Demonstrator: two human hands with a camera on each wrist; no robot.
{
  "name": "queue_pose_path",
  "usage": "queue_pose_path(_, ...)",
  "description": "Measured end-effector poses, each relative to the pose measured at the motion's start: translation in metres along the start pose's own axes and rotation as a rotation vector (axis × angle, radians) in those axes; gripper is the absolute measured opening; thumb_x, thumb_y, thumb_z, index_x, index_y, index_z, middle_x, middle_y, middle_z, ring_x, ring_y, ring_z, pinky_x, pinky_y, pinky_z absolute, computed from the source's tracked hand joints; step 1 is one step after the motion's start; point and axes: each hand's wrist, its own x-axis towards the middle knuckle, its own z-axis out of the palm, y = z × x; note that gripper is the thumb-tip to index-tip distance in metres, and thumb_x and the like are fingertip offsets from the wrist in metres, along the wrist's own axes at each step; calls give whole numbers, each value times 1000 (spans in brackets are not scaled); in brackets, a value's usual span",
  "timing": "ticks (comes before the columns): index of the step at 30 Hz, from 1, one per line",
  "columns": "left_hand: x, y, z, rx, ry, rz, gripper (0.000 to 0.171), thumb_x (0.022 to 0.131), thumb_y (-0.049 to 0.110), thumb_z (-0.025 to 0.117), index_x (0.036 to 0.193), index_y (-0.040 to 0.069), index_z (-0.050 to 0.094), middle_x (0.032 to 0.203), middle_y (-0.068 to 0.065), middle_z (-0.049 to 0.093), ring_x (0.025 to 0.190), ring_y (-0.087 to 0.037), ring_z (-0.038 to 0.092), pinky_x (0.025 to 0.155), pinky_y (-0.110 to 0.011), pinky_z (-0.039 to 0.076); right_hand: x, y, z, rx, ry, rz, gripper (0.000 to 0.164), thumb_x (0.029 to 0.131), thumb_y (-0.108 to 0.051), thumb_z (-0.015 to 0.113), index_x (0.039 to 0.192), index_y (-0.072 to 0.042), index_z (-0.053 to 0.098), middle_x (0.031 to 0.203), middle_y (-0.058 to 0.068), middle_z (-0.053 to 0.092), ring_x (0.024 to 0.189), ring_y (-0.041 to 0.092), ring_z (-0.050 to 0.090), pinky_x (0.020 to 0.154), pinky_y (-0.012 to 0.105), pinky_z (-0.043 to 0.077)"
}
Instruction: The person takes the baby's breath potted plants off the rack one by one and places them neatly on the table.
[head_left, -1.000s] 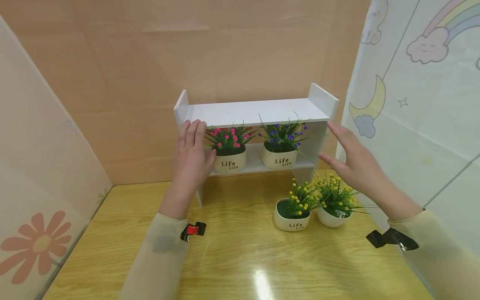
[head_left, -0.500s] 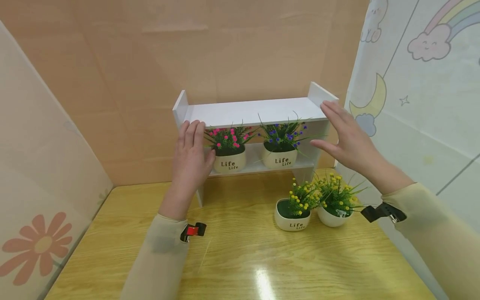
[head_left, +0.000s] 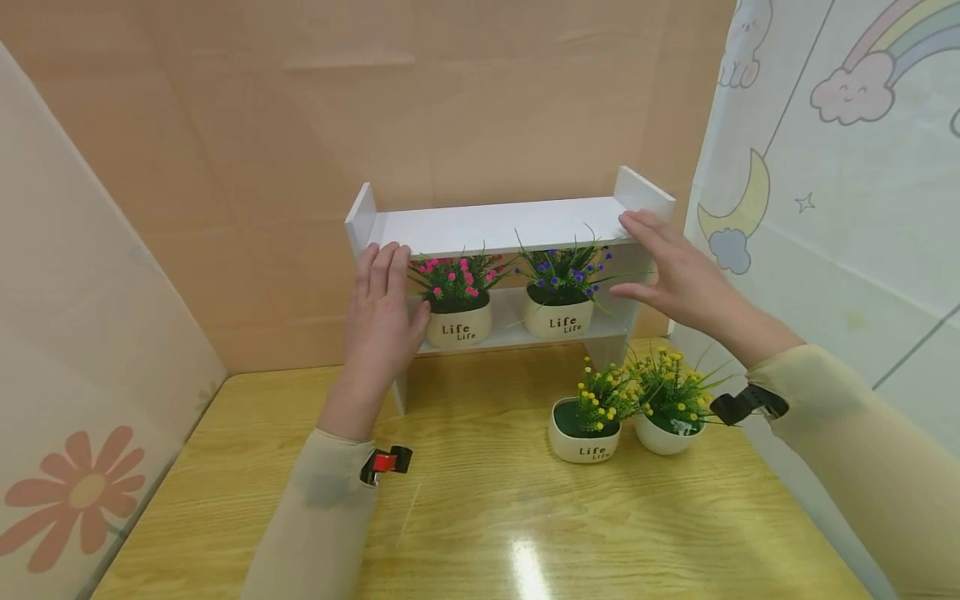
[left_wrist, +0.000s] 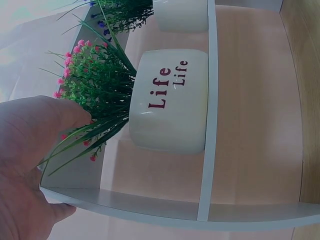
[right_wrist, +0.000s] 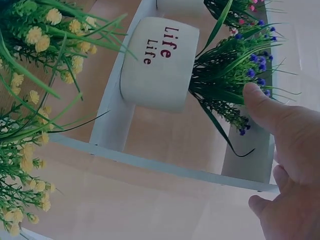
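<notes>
A small white two-tier shelf [head_left: 502, 225] stands on the wooden table. My left hand [head_left: 378, 325] rests on its upper left corner with fingers extended, and the thumb lies near the pink-flowered potted plant [head_left: 460, 321]. At the upper right corner, my right hand [head_left: 682, 271] lies with fingers at the top board and the thumb spread below it. A purple-flowered potted plant [head_left: 558, 318] sits on the lower tier beside the pink one. In the right wrist view, my right thumb [right_wrist: 267, 107] overlaps the purple flowers [right_wrist: 257, 65]. Fingertip contact behind the board is hidden.
Two yellow-flowered potted plants, one in front [head_left: 585, 437] and one to its right [head_left: 667, 429], stand on the table [head_left: 465, 517] before the shelf's right side. A brown backdrop [head_left: 487, 108] hangs behind, with printed panels on both sides.
My right hand has moved up and left from beside the shelf's right end onto its upper right corner. My left hand, the shelf and the plants have stayed nearly still.
</notes>
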Motion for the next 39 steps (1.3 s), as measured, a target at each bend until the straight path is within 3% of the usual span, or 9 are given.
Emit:
queue_pose_path(23, 2, -3, 3, -11, -12, 2, 83, 103, 18, 77, 168, 1, 29, 173, -19, 29, 167, -39, 11, 136, -49, 15, 9, 11, 19, 14, 24, -13, 92, 86, -12, 97, 163, 0, 47, 167, 25, 44, 157, 49, 35, 129, 64, 29)
queue_pose_path(34, 2, -1, -12, -30, -83, -9, 91, 102, 27, 81, 172, 5, 27, 178, -16, 25, 169, -34, 7, 135, -55, 19, 10, 14, 27, -6, 85, -32, 87, 87, -2, 92, 162, -5, 47, 166, 23, 45, 151, 51, 41, 117, 72, 42)
queue_pose_path(39, 0, 2, -17, -78, -107, -16, 94, 101, 30, 83, 173, 7, 27, 183, -13, 14, 170, -33, -2, 135, -58, 13, 8, 17, 30, -6, 111, -63, 86, 87, 1, 89, 162, -4, 46, 165, 24, 44, 152, 51, 39, 119, 72, 39)
